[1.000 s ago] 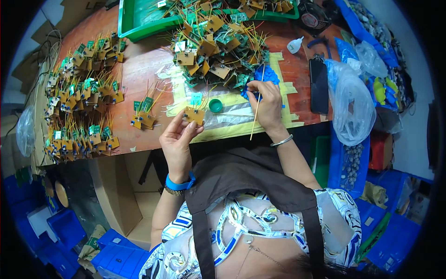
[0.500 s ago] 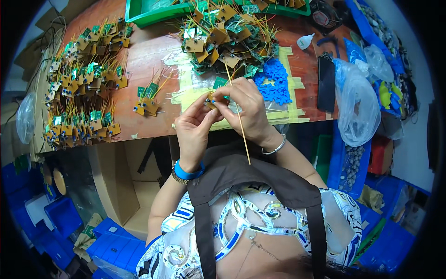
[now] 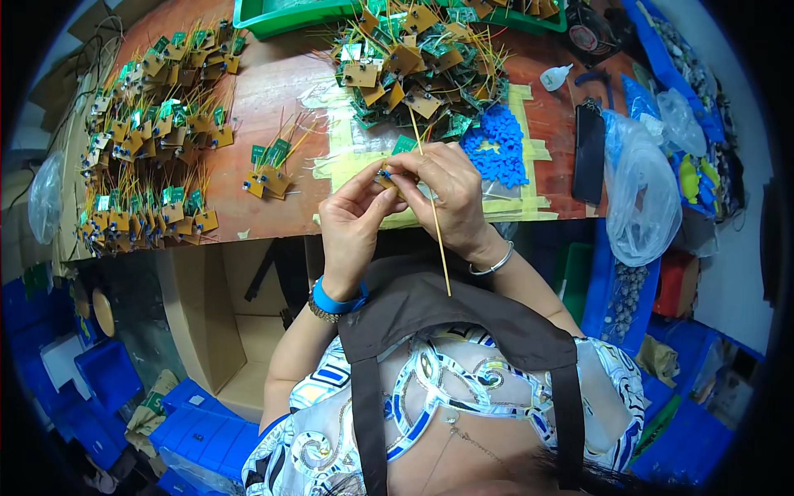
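Note:
Both hands meet over the table's front edge. Thumb and fingers of my left hand (image 3: 351,225) are closed on a small brown circuit board (image 3: 392,187), mostly covered by fingertips. A tiny blue part (image 3: 383,174) shows on it. My right hand (image 3: 447,183) presses its fingertips to the same spot and keeps a thin wooden stick (image 3: 439,240) in its grip, slanting down toward my apron. A green board (image 3: 404,145) shows just past the fingers; whether it joins the held one cannot be told. Beyond lie a heap of wired boards (image 3: 422,70) and loose blue parts (image 3: 496,149).
Rows of wired boards (image 3: 157,132) cover the table's left side, with a small group (image 3: 266,178) nearer me. A green tray (image 3: 285,18) stands at the back. On the right are a white bottle (image 3: 554,78), a black phone-like slab (image 3: 588,153) and plastic bags (image 3: 643,194).
The whole view has shifted slightly. My fingers have moved a little around the board, and the tiny blue part shows more plainly between them. The stick stays in my right hand.

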A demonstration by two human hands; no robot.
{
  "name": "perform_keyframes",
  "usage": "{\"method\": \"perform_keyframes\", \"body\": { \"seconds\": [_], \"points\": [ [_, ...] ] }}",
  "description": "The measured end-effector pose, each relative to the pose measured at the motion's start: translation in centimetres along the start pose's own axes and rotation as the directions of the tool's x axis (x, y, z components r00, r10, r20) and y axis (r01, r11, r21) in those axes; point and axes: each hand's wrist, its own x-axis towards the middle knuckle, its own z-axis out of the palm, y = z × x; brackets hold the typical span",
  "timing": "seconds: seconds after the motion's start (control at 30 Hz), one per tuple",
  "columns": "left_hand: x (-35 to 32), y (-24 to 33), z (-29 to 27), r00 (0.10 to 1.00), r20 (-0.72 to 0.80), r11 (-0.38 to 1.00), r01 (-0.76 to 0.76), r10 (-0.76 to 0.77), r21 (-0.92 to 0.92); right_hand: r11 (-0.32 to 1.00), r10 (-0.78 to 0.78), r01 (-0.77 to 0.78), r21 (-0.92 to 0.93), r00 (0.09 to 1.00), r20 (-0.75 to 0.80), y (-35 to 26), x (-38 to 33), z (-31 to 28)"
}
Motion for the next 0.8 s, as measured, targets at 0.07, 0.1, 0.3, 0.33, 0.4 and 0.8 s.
{"method": "perform_keyframes", "body": {
  "seconds": [0.07, 0.1, 0.3, 0.33, 0.4, 0.8],
  "points": [
    [0.1, 0.0, 0.0, 1.0, 0.009, 1.0, 0.003, -0.003, -0.001, 1.0, 0.014, -0.014, 0.01, 1.0, -0.001, 0.0, 0.0, 0.1],
    [0.1, 0.0, 0.0, 1.0, 0.009, 1.0, 0.003, -0.003, 0.0, 1.0, 0.022, -0.021, 0.019, 1.0, -0.008, 0.0, 0.0, 0.1],
    [0.0, 0.1, -0.2, 0.999, 0.02, 0.999, -0.03, 0.03, 0.011, 0.999, 0.031, -0.031, 0.04, 1.0, -0.007, -0.1, 0.1, 0.3],
    [0.1, 0.1, 0.0, 1.0, -0.001, 1.0, -0.012, 0.012, -0.022, 0.999, 0.023, -0.022, 0.041, 1.0, -0.006, -0.1, 0.1, 0.3],
    [0.1, 0.3, 0.0, 0.999, -0.037, 0.999, -0.01, 0.008, -0.048, 0.997, 0.042, -0.042, 0.066, 0.999, 0.003, -0.3, 0.3, 0.1],
    [-0.1, 0.0, -1.3, 0.996, -0.071, 0.995, -0.063, 0.058, -0.071, 0.99, 0.046, -0.052, 0.128, 0.998, 0.053, -0.9, 0.2, 1.5]
  ]
}}
